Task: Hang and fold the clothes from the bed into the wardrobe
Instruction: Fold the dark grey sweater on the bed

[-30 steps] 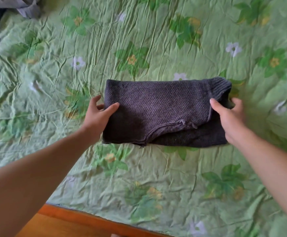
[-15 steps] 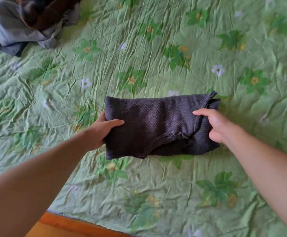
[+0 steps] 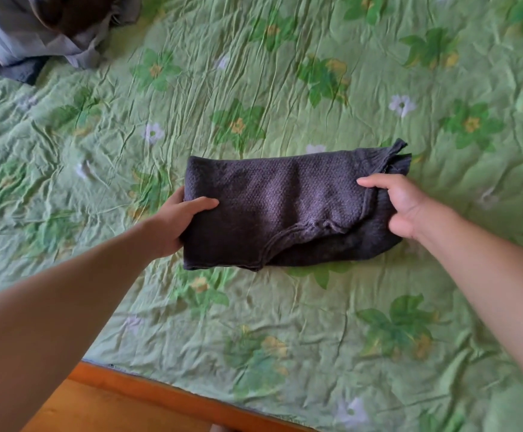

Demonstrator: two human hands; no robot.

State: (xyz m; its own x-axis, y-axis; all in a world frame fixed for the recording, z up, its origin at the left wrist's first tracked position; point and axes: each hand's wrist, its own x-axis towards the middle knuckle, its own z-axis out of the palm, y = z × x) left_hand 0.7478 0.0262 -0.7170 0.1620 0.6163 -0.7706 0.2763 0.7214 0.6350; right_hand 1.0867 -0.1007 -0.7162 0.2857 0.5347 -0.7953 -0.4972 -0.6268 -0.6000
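In the head view I see my left hand gripping the left end of the folded dark knit sweater, thumb on top, and my right hand curled round its right end, the sweater lying mid-bed on the green flowered sheet, a grey clothes pile far left.

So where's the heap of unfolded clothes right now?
The heap of clothes lies at the head view's top left corner, on the green floral bedsheet, beyond and left of the folded dark sweater.
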